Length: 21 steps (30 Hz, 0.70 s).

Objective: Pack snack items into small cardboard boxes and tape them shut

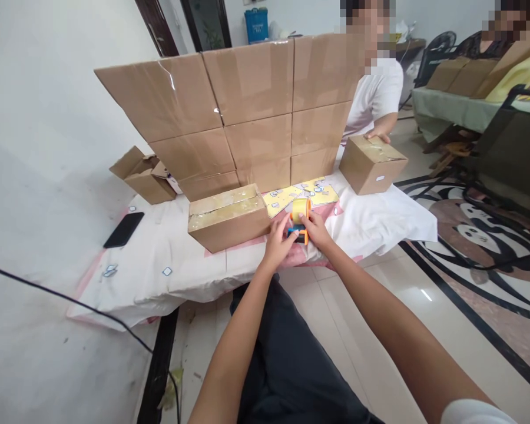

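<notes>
Close to the table's front edge, a tape dispenser [301,210] with a wide yellowish roll and orange and blue parts is held between both hands. My right hand [317,231] grips it from the right side. On the other side, my left hand [279,240] has its fingers and thumb closed on the dispenser's lower left part; some fingertips are hidden. Just left of my left hand lies a closed cardboard box [229,227], with shiny tape along its top seam.
Behind stands a wall of stacked cardboard boxes [258,88]. An open box [152,184] and a phone [123,229] lie left on the cloth-covered table [194,274]. At right, another person's hand [378,136] rests on a taped box [371,168]. A black cable [70,294] crosses the lower left.
</notes>
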Motion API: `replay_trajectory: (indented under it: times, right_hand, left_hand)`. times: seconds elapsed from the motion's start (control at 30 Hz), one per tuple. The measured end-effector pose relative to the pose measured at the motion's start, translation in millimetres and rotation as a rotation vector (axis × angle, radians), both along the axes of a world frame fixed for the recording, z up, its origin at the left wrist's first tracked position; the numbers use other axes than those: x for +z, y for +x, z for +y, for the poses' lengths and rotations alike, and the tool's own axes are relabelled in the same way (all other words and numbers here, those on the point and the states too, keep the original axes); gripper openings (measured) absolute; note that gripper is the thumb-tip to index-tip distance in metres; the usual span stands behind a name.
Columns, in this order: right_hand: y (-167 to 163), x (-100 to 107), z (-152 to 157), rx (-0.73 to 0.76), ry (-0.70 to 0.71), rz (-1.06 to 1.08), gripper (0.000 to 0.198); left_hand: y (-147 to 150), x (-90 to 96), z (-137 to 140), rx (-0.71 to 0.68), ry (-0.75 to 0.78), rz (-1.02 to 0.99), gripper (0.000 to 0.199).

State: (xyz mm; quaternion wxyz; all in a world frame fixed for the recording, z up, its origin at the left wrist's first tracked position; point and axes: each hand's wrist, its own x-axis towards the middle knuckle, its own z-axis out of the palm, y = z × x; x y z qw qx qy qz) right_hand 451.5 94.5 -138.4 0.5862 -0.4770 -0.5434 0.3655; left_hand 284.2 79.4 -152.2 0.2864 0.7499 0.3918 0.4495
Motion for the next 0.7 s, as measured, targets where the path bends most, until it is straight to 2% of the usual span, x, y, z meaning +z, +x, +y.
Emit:
replay_trajectory:
  times: [0.1,0.23,0.3,0.53,0.7]
  right_hand:
    - [-0.8,1.6,-1.5,0.004,-0.004,-0.003,0.043]
    - [-1.0,5.3,-3.3,-0.031,-0.011,0.033,0.043]
    - [-1.1,6.5,-3.7,-0.034,-0.017,0.039,0.044]
    - [-2.0,6.8,-4.1,-0.021,-0.013,0.020,0.047]
    - [-1.2,5.3,-4.2,-0.010,-0.011,0.009,0.047]
  left_hand:
    - [-0.1,1.2,-1.1,0.000,0.041,-0.029,0.057]
    - [-3.5,6.7,-10.3,-0.001,0.110,-0.012,0.028]
    - [-4.0,8.3,-13.8,-0.010,0.138,0.016,0.020]
    - [-3.0,5.5,-10.5,-0.001,0.205,0.036,0.012]
    - [-3.3,6.9,-13.6,0.025,0.235,0.060,0.015]
